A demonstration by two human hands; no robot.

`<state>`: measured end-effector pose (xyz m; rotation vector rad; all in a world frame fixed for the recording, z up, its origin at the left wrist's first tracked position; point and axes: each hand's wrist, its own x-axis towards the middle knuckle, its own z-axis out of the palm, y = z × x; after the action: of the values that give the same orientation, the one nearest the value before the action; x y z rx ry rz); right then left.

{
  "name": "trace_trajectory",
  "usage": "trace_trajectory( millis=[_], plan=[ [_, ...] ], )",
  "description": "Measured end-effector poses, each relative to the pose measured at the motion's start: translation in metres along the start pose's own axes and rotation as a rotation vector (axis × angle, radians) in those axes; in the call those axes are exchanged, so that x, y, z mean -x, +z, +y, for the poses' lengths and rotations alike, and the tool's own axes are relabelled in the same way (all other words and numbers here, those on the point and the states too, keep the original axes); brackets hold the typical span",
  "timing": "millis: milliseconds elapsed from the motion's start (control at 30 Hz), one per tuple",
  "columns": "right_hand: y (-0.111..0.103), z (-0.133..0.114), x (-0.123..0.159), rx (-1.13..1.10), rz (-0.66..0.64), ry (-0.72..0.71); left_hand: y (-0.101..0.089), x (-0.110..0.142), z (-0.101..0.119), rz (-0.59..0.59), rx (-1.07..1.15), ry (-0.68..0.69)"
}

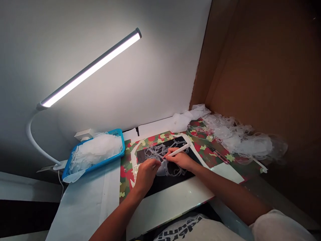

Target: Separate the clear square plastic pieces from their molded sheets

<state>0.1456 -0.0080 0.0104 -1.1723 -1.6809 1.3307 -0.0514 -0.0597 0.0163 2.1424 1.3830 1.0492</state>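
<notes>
In my right hand (182, 159) is a white pen-shaped tool (179, 150), gripped like a pencil with its tip pointing down and left. The fingers of my left hand (146, 171) are pinched together at the edge of a thin translucent sheet (162, 168), close to the tool's tip. This sheet lies on a black board (159, 187) among curly, cut-through translucent offcuts (155, 151). Both hands rest over the board, their fingertips only a little apart. What the tool's tip touches is too small to make out.
A blue basket (122, 147) on the left holds a pile of translucent pieces (97, 149). Translucent scraps (233, 135) are heaped at the right on a camouflage-patterned mat (163, 136). A slim pink-and-black tool (218, 155) lies right of the board. A lit lamp (91, 69) hangs above.
</notes>
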Motion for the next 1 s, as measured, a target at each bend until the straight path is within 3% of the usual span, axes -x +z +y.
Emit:
trace_trajectory(
  millis=[100,167,300,433,500,600,667,733,867,1000],
  plan=[
    [-0.004,0.006,-0.004,0.199,0.074,-0.057,-0.006,0.021,0.011,0.092,-0.012,0.315],
    [-0.008,0.009,-0.005,0.286,0.077,-0.084,-0.010,0.035,0.017,0.203,0.060,0.379],
    [-0.015,0.009,-0.001,0.381,0.054,-0.127,-0.012,0.052,0.017,0.515,0.261,0.062],
    [-0.019,0.007,0.003,0.438,0.109,-0.147,-0.014,0.051,0.014,0.688,0.448,-0.238],
    [-0.021,0.003,0.005,0.369,0.089,-0.118,-0.016,0.046,0.013,0.653,0.537,-0.440],
    [-0.022,-0.010,0.013,0.124,0.021,-0.102,-0.019,0.037,0.012,0.409,0.737,-0.640],
    [-0.020,-0.018,0.020,-0.039,-0.031,-0.112,-0.018,0.032,0.011,0.265,0.823,-0.676],
    [-0.015,-0.022,0.025,-0.171,-0.119,-0.101,-0.015,0.029,0.011,0.196,0.848,-0.690],
    [-0.003,-0.022,0.032,-0.336,-0.310,-0.066,-0.008,0.025,0.012,0.156,0.865,-0.723],
    [0.003,-0.021,0.034,-0.370,-0.368,-0.042,-0.004,0.023,0.013,0.116,0.874,-0.721]
  ],
)
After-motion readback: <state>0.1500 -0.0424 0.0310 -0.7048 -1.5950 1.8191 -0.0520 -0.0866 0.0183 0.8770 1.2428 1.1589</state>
